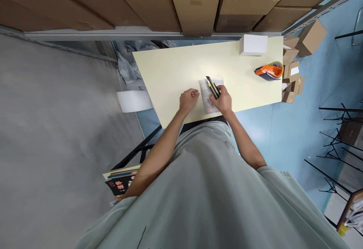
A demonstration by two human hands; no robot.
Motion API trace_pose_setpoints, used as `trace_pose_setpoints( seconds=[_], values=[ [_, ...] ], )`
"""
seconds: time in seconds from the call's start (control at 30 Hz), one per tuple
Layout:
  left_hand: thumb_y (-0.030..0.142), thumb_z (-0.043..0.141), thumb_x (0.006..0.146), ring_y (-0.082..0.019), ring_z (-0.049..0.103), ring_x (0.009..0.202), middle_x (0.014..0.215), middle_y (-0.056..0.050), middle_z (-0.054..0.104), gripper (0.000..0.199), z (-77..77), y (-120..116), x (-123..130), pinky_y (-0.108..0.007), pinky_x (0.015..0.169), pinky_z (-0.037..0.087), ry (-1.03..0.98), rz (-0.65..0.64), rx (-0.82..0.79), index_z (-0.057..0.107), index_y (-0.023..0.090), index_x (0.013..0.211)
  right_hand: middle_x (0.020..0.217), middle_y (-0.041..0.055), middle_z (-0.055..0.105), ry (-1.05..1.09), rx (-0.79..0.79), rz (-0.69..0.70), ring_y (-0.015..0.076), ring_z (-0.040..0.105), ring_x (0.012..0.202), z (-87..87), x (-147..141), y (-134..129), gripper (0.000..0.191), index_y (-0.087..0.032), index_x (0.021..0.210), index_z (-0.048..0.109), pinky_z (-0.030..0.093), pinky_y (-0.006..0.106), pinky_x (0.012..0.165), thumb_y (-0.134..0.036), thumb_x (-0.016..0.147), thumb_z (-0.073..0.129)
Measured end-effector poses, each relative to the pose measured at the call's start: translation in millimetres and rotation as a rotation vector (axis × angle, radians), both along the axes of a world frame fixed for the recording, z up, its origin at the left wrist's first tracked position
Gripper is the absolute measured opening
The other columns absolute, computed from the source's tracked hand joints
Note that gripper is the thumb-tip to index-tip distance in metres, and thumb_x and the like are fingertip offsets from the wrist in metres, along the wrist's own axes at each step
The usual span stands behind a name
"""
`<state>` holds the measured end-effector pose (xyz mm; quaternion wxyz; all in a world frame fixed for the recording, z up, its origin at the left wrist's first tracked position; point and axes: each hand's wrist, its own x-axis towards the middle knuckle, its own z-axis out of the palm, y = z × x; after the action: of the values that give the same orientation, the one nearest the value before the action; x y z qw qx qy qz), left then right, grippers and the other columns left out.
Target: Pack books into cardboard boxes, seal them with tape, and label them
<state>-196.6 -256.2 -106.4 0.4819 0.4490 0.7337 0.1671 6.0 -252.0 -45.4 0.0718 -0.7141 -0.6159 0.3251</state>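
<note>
A box cutter [212,86] with a black and yellow body is gripped in my right hand [224,100], its dark tip pointing up and left. Under that hand lies a flat, whitish packet [208,106], apparently wrapped in translucent plastic; its contents are blurred. My left hand [188,100] is just left of the packet, above the table, with its fingers curled in and nothing visible in them. Both hands are over the pale yellow tabletop [170,67].
A white box [253,45] stands at the table's back right. Nearer is an orange tape dispenser [270,70]. Cardboard boxes [195,10] fill a shelf beyond the table, and small cartons [290,71] sit off its right end. Flat printed items [119,184] are at lower left.
</note>
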Motion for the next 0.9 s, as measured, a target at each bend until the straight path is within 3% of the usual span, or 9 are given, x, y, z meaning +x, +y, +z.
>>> trace_pose_setpoints(
  seconds=[0.13, 0.33, 0.9],
  values=[
    [0.024, 0.069, 0.094, -0.024, 0.072, 0.094, 0.109, -0.008, 0.08, 0.021, -3.5, 20.8, -13.2, -0.038, 0.101, 0.055, 0.087, 0.046, 0.132, 0.077, 0.022, 0.113, 0.133, 0.0136, 0.074, -0.015, -0.097, 0.05, 0.0331, 0.074, 0.111, -14.6, -37.1, 8.5, 0.041, -0.023, 0.138, 0.049, 0.06, 0.047, 0.097, -0.033, 0.098, 0.054],
    [0.018, 0.073, 0.09, -0.022, 0.067, 0.088, 0.097, -0.004, 0.071, 0.016, -13.2, 41.0, -21.9, -0.035, 0.097, 0.053, 0.042, 0.064, 0.12, 0.071, 0.023, 0.105, 0.149, 0.017, 0.065, -0.08, -0.146, 0.128, 0.0349, 0.073, 0.111, -25.0, -49.4, 2.5, 0.046, -0.021, 0.144, 0.045, 0.062, 0.052, 0.097, -0.033, 0.1, 0.049],
    [0.02, 0.072, 0.093, -0.027, 0.062, 0.095, 0.087, -0.003, 0.062, 0.01, -17.4, 41.1, -17.5, -0.041, 0.099, 0.048, 0.068, 0.049, 0.17, 0.067, 0.027, 0.098, 0.141, 0.0201, 0.062, -0.284, -0.297, 0.306, 0.0345, 0.074, 0.11, 18.6, -76.2, 14.0, 0.045, -0.018, 0.154, 0.045, 0.063, 0.05, 0.093, -0.026, 0.11, 0.04]
  ],
)
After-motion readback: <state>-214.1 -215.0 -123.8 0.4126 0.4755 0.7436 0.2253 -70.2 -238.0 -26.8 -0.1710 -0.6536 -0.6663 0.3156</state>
